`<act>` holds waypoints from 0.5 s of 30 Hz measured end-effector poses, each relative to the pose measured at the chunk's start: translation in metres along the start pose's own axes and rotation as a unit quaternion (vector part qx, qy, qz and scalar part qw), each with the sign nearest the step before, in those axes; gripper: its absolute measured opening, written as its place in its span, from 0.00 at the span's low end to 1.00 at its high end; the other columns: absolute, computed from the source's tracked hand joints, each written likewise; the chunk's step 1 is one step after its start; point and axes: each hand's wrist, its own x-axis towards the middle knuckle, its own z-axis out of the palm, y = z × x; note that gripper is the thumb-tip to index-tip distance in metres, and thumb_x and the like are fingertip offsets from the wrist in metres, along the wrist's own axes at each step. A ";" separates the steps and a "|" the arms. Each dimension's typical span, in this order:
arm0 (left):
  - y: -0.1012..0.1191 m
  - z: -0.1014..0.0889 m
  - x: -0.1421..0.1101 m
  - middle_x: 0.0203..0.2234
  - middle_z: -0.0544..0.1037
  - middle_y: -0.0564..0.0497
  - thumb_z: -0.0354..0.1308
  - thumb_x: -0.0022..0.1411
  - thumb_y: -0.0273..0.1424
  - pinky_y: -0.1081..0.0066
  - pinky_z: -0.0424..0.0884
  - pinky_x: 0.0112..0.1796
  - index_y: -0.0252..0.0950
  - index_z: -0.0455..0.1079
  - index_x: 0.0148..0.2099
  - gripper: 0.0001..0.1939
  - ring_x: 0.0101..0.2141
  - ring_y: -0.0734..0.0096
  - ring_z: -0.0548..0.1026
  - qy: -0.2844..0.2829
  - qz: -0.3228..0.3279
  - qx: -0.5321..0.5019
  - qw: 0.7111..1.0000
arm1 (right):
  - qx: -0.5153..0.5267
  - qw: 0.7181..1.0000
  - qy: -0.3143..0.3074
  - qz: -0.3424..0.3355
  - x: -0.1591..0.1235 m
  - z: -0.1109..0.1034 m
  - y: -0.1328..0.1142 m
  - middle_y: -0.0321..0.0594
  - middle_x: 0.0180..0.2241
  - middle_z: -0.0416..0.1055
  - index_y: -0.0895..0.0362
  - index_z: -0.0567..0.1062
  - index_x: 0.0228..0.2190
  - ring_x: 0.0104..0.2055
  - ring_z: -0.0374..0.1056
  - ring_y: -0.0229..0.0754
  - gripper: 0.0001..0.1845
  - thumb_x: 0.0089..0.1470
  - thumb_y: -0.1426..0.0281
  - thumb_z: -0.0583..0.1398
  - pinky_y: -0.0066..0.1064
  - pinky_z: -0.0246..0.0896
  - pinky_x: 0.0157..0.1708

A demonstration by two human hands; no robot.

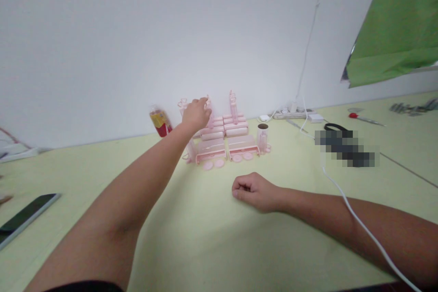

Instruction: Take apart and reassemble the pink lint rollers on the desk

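Stretched far forward, my left hand (196, 115) is over the left rear of a group of pale pink plastic parts. Its fingers look apart, beside an upright pink piece (210, 112); whether they touch it is hidden. Closer to me my right hand (255, 191) rests on the table, loosely curled into a fist with nothing visible in it. Two pink trough-shaped housings (243, 145) lie in front of several pink rollers (237, 128). Several pink discs (208, 165) lie before them. A clear cylinder with a brown top (263, 138) stands at the right end.
The pale yellow table (178, 246) meets a white wall. A red-and-yellow packet (160, 121) leans left of the pink parts. Rightward are a power strip (292, 113), a white cable (356, 214), a pixelated dark object (347, 148) and a red-handled tool (354, 115). A phone-like device (27, 216) lies left.
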 end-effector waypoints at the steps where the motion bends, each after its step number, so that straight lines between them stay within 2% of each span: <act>1: -0.004 0.004 0.008 0.52 0.72 0.37 0.53 0.63 0.36 0.59 0.65 0.49 0.35 0.62 0.62 0.26 0.50 0.54 0.71 -0.007 -0.007 -0.005 1.000 | -0.001 1.000 -0.001 0.001 0.000 0.000 0.000 0.30 0.20 0.62 0.60 0.73 0.28 0.23 0.55 0.31 0.10 0.56 0.67 0.58 0.23 0.49 0.23; 5: -0.011 0.012 0.022 0.44 0.77 0.39 0.55 0.61 0.34 0.63 0.67 0.43 0.34 0.68 0.55 0.21 0.43 0.57 0.74 -0.008 -0.025 -0.015 1.000 | -0.001 1.000 -0.006 -0.003 0.000 -0.001 -0.001 0.30 0.21 0.62 0.60 0.74 0.29 0.23 0.55 0.31 0.09 0.56 0.67 0.58 0.23 0.49 0.23; 8: -0.013 0.007 0.025 0.41 0.79 0.41 0.53 0.61 0.33 0.64 0.68 0.42 0.35 0.72 0.50 0.16 0.40 0.60 0.75 0.001 -0.034 -0.018 0.999 | 0.003 1.000 -0.008 -0.005 0.000 -0.001 -0.002 0.30 0.21 0.62 0.60 0.74 0.29 0.23 0.55 0.31 0.09 0.56 0.68 0.58 0.23 0.49 0.23; 11: -0.011 -0.010 0.028 0.39 0.79 0.44 0.55 0.60 0.33 0.63 0.68 0.42 0.37 0.73 0.48 0.15 0.39 0.60 0.75 0.020 -0.027 -0.026 0.999 | 0.005 1.000 -0.012 -0.001 0.000 -0.001 -0.003 0.30 0.21 0.62 0.61 0.74 0.29 0.23 0.56 0.31 0.08 0.56 0.68 0.58 0.23 0.49 0.23; 15: 0.002 -0.053 0.026 0.36 0.78 0.47 0.58 0.58 0.36 0.63 0.67 0.44 0.36 0.73 0.46 0.14 0.38 0.61 0.74 0.064 0.032 -0.057 0.996 | 0.019 1.000 -0.013 -0.009 0.000 0.000 0.000 0.30 0.21 0.62 0.61 0.73 0.29 0.24 0.55 0.31 0.09 0.56 0.67 0.58 0.23 0.50 0.24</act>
